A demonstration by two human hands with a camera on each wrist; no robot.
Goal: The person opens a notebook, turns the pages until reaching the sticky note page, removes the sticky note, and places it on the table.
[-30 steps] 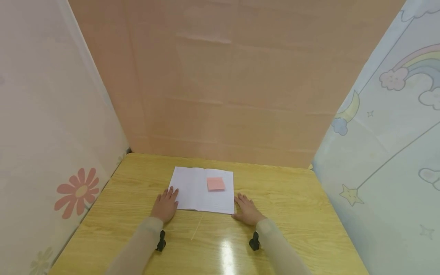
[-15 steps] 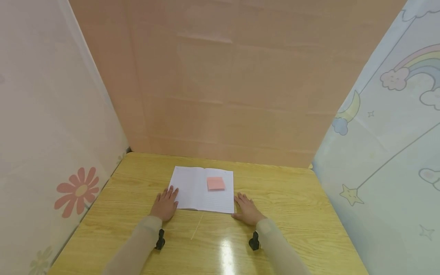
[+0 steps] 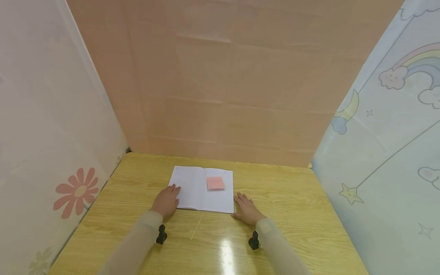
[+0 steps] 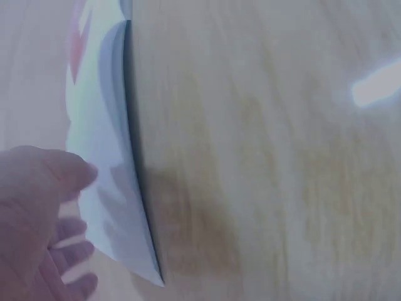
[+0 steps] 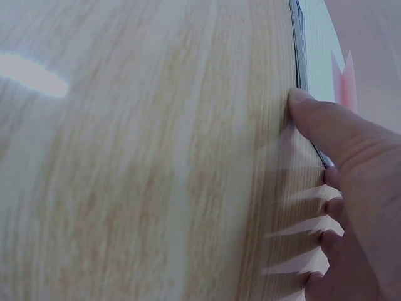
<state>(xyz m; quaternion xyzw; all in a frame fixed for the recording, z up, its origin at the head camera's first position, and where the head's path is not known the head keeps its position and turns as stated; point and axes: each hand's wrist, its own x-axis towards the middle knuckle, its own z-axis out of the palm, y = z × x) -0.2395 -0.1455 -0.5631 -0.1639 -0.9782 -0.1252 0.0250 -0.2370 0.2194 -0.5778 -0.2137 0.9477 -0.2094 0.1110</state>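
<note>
An open notebook with lined white pages lies on the wooden table, and a pink sticky note sits on its right page. My left hand is at the notebook's left edge, its fingertips over the left page. In the left wrist view, that hand casts a finger-shaped shadow on the page, thumb and fingers apart with nothing between them. My right hand rests spread on the table by the lower right corner. In the right wrist view its thumb touches the notebook's edge, and the sticky note's free edge stands up.
The yellow wood-grain table meets an orange-brown backdrop at its far edge. Printed panels flank it, a flowered one on the left and a rainbow one on the right. A bright reflection lies near the front.
My left hand has shifted a little up and right, its wrist turning and its fingers drawing closer together over the left page. The right hand, notebook and sticky note stay put.
</note>
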